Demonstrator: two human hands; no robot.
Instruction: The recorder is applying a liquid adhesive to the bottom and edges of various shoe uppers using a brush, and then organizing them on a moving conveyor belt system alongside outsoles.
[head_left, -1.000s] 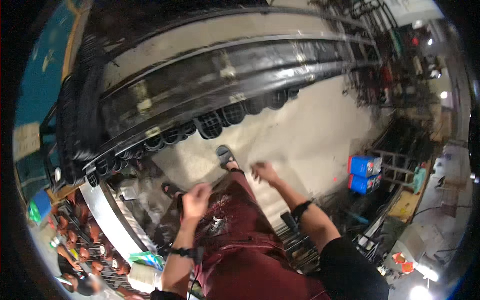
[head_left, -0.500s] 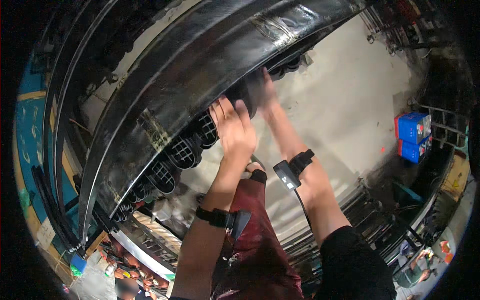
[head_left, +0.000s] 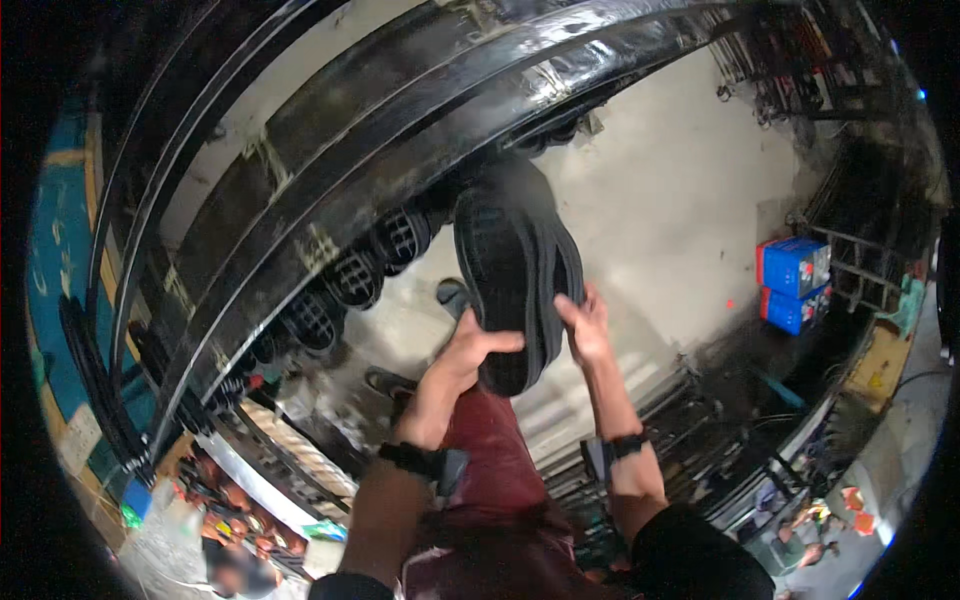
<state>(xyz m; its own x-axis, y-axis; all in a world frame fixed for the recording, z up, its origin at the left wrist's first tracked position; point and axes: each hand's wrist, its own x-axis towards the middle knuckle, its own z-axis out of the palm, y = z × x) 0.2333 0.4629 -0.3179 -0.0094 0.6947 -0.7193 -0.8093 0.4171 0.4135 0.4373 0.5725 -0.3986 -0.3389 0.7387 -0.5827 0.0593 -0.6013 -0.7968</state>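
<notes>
While both hands clasp the tyre (head_left: pixel 515 285), left hand (head_left: pixel 470 352) under its rim and right hand (head_left: pixel 586 325) on its side, it hangs just below the rack (head_left: pixel 400 150). Such a loose-looking hold could slip, dropping it onto the sandalled feet (head_left: pixel 452 296).

Person's wearing maroon shorts (head_left: pixel 500 470), a black strap on each wrist, left wristband (head_left: pixel 420 460) with a small grey box clipped on.

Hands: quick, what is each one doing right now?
Left hand: closed on the black tyre, gripping its lower edge.
Right hand: grips the same tyre's right side.
</notes>
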